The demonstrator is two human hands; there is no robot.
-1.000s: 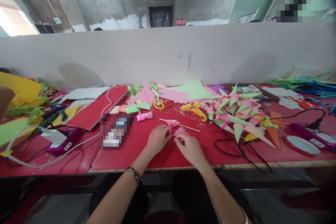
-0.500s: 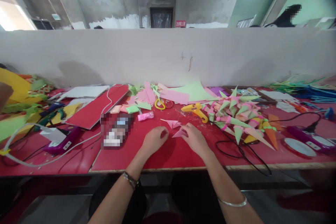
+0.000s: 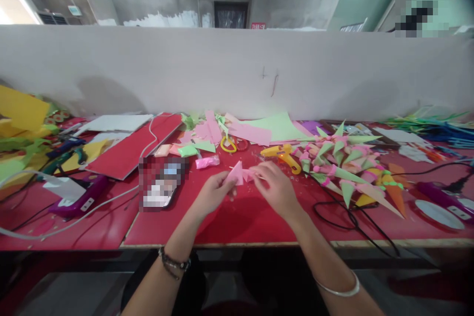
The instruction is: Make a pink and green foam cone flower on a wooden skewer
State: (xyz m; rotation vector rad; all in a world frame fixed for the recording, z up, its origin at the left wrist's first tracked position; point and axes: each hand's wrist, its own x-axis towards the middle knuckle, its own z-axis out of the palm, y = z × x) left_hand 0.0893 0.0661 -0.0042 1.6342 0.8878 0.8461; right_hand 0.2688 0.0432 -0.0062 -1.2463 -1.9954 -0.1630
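Within left hand [image 3: 214,193], pink paper [image 3: 236,174]

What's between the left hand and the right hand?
Folded pink paper, held at the fingers of the left hand and right hand; the head view shows it.

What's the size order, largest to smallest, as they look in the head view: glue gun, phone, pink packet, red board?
1. Red board
2. Phone
3. Glue gun
4. Pink packet

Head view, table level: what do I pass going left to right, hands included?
Yellow sheet → left power strip → phone → left hand → pink paper → right hand → paper cones → white disc.
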